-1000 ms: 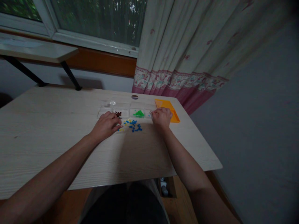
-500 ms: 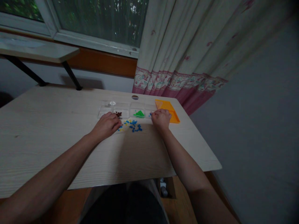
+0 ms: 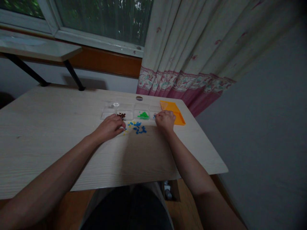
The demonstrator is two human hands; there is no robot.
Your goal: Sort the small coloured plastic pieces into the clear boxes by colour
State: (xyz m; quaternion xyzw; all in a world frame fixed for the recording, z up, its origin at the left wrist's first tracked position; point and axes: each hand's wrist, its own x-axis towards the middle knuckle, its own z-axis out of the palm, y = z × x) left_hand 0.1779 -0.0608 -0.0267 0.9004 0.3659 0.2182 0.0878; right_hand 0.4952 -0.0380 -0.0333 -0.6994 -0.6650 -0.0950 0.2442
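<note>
My left hand (image 3: 111,126) rests on the table at the left end of a loose spread of small blue pieces (image 3: 139,129) and yellow pieces (image 3: 129,123). Its fingers are curled together, and what they pinch is too small to make out. My right hand (image 3: 166,120) is over the rightmost clear box (image 3: 154,111), where a few bluish pieces show beside the fingertips. Those fingers are closed too, their contents hidden. Between the hands, clear boxes hold dark red-brown pieces (image 3: 121,115) and bright green pieces (image 3: 143,115).
An orange tray (image 3: 179,118) lies behind and right of my right hand. Another clear box (image 3: 107,111) stands at the row's left end. A raised shelf (image 3: 55,52) on black legs is at the back left. The curtain (image 3: 177,80) hangs behind the table.
The view has shifted slightly. My left fingers have moved a little over the near-left pieces, covering some of them. My right hand stays at the rightmost box.
</note>
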